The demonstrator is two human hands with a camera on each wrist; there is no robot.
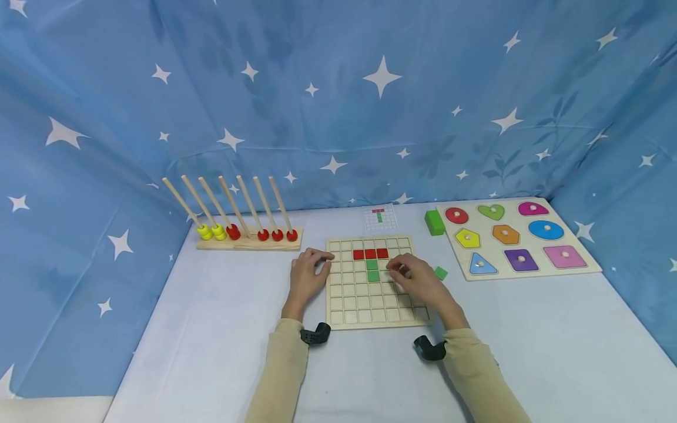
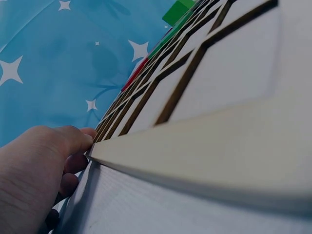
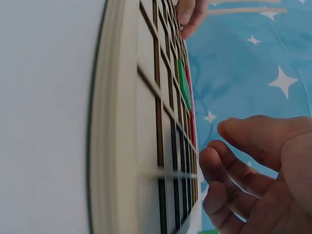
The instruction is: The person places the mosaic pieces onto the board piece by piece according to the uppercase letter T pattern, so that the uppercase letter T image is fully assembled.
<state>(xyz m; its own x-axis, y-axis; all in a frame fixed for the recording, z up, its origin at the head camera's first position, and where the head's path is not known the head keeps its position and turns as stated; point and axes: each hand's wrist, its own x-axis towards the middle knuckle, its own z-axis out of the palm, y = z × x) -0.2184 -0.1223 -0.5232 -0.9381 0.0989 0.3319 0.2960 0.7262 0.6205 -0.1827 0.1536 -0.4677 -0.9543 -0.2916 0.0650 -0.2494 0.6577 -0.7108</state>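
A wooden grid board (image 1: 349, 318) lies flat on the white table. Three red square tiles (image 1: 371, 254) sit in a row in its upper cells, and two green square tiles (image 1: 373, 275) run down below the middle red one. My left hand (image 1: 308, 276) touches the board's left edge with its fingertips, near the upper left corner in the left wrist view. Over the right side of the board hovers my right hand (image 1: 420, 281). In the right wrist view its thumb (image 3: 248, 130) and fingers stand apart, with nothing visible between them.
A loose green tile (image 1: 441, 273) lies right of the board. Behind it are a pattern card (image 1: 391, 220) and a green block (image 1: 435, 223). A wooden peg rack (image 1: 248, 242) with rings stands back left. A knobbed shape puzzle (image 1: 465, 226) lies back right.
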